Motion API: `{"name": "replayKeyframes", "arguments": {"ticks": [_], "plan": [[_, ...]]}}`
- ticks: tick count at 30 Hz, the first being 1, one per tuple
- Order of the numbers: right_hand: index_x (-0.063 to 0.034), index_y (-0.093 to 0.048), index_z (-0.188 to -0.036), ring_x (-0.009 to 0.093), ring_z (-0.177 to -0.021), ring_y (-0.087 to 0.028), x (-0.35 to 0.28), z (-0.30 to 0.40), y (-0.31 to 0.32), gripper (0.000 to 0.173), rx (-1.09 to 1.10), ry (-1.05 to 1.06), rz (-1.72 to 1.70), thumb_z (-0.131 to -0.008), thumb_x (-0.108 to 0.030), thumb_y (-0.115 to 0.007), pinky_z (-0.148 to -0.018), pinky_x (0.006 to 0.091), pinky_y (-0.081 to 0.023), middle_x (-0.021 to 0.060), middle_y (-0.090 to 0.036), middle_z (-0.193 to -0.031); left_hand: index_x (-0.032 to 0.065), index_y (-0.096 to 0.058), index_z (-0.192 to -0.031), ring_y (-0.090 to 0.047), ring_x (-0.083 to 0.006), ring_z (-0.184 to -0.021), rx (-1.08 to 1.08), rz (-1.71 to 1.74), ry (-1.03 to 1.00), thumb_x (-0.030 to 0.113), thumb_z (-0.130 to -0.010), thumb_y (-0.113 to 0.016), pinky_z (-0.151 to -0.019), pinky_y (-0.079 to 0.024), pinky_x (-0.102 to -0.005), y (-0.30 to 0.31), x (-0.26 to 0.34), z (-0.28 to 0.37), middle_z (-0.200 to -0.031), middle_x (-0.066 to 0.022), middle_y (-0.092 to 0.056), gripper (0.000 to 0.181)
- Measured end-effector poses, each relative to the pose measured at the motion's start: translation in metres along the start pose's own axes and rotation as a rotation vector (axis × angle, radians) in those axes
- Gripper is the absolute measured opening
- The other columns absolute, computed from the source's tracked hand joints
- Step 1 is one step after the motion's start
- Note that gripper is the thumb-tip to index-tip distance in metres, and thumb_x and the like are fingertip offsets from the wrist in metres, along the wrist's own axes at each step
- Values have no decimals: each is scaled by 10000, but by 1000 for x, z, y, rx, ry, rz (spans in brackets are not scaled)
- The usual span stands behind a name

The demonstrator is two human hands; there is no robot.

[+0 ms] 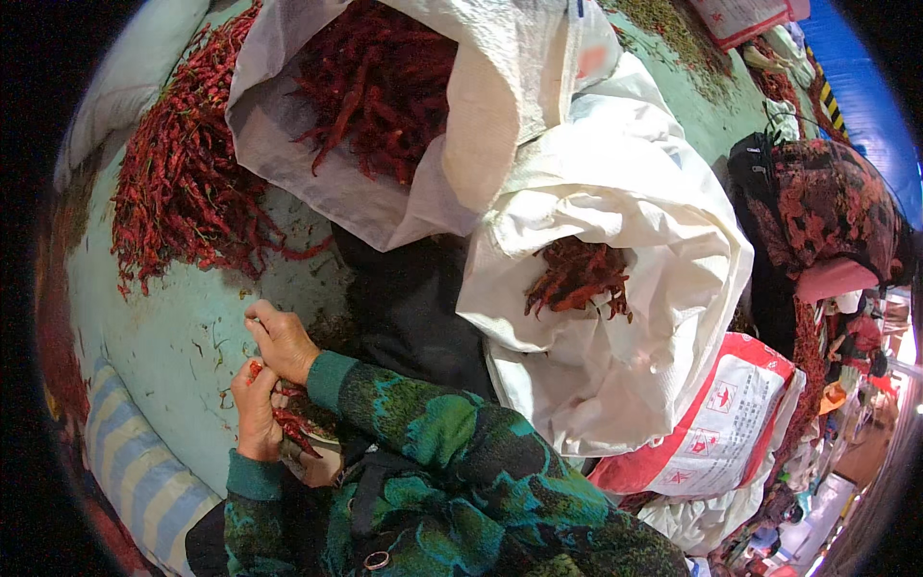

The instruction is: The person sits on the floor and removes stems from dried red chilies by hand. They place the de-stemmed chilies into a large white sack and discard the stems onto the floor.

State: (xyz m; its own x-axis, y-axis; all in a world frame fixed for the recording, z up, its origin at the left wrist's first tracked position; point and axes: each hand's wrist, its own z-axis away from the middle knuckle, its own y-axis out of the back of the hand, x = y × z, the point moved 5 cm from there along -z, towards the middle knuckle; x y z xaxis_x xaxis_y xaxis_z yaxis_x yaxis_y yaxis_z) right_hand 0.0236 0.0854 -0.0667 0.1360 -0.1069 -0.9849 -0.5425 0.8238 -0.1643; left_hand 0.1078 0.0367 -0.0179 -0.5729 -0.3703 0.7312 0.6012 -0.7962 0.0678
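My left hand [258,411] is closed around dried red chili peppers [292,427], which stick out on both sides of the fist. Just above it, my right hand [285,344] has its fingers bent; whether anything small is between them cannot be told. Beyond the hands, a large heap of dried red chilies with stems [191,173] lies on the pale green floor [155,346]. An open white woven sack [277,137] holds many dark red chilies [382,86]. Another open white sack [670,288] has a smaller bunch of chilies [580,278] inside.
Loose stems [216,346] are scattered on the floor. A blue-and-cream striped cloth item [140,469] lies at lower left. At right are a red-and-white printed sack [721,418] and a dark patterned bag or garment [829,202]. More plant matter [670,36] lies at the top.
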Motion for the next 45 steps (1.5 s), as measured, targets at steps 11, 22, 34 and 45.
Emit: {"name": "replayKeyframes", "arguments": {"ticks": [11,22,34,45], "plan": [[-15,-500,-973,167,-515,-471,46,3,6,258,122,-484,-431,-890,-258,-527,-482,357,-409,58,-526,-659,38,-580,-803,-389,-46,-525,-40,69,-114,153,-814,-580,-465,-304,-193,17,60,-14,-627,24,-468,116],[-86,-482,-1105,188,-607,-498,77,27,-39,262,-135,-607,-607,-896,-242,-514,-477,361,-423,61,-574,-776,-10,-558,-1058,-587,-156,-850,-407,-125,-497,193,-851,-557,-747,-474,-262,-197,201,-85,-1006,-89,-606,290],[-13,-633,-744,351,-746,-597,15,43,-48,150,-892,-132,776,-722,-161,-617,-648,461,-495,184,-614,-771,18,-587,-820,-567,-343,-787,-106,-1196,-995,63,-675,-583,-638,-458,-421,-49,73,-133,-845,-200,-551,152],[-41,-582,-797,370,-734,-577,23,35,-41,152,-565,-18,683,-755,-186,-595,-631,459,-460,181,-593,-752,30,-541,-887,-545,-144,-615,-67,-393,-285,53,-742,-645,-585,-450,-278,1,45,-124,-801,-93,-610,180]]}}
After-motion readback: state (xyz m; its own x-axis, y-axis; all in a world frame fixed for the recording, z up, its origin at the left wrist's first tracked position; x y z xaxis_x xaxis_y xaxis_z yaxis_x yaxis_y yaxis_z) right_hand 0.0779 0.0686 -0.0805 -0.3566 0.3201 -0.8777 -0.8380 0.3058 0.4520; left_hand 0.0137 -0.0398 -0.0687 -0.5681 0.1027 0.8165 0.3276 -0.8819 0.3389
